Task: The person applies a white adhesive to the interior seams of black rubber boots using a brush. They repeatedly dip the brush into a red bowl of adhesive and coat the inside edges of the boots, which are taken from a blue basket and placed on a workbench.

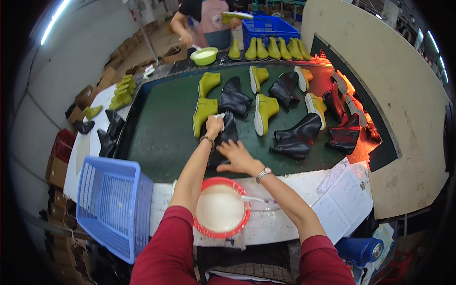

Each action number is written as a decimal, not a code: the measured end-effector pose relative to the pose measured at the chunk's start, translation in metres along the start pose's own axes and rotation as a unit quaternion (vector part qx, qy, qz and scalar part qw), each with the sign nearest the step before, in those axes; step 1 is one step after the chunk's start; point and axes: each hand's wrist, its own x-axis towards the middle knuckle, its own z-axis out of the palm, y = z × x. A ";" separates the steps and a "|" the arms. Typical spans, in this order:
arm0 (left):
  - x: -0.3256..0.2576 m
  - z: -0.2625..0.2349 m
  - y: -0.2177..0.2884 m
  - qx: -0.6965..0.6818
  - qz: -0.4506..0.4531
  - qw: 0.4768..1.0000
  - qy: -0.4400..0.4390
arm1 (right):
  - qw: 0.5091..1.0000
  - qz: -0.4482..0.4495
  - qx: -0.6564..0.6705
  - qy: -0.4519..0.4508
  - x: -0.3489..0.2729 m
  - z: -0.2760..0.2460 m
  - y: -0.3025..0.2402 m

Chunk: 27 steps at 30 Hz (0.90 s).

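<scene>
A black boot (230, 132) lies on the dark green conveyor belt (159, 128) in front of me. My left hand (214, 126) is closed at its upper end, with a small white cloth-like piece (220, 116) showing at the fingers. Over the boot's lower part, my right hand (237, 156) has its fingers spread and holds nothing; whether it touches the boot I cannot tell. Yellow-green boot uppers on white lasts stand around, the closest a yellow-green boot (205, 116) just left of my left hand. Another black boot (234, 97) lies just beyond.
Close to me stands a red bowl (247, 216) of whitish liquid with a brush (259, 199) across its rim. A blue basket (135, 209) is at left, papers (339, 202) at right. Boots sit in a glowing heater opening (365, 142). Across the belt, a person (211, 23) handles a yellow-green piece.
</scene>
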 end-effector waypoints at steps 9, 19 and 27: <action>-0.029 -0.001 0.059 -0.039 0.320 0.940 -0.111 | 0.997 0.011 -0.046 -0.059 0.005 0.031 0.007; -0.144 -0.168 0.120 -0.258 0.283 0.924 -0.012 | 0.978 0.021 0.125 0.166 0.003 -0.008 0.016; -0.286 -0.227 0.038 -0.345 0.154 0.921 0.093 | 0.972 -0.098 -0.057 0.205 0.000 -0.060 -0.194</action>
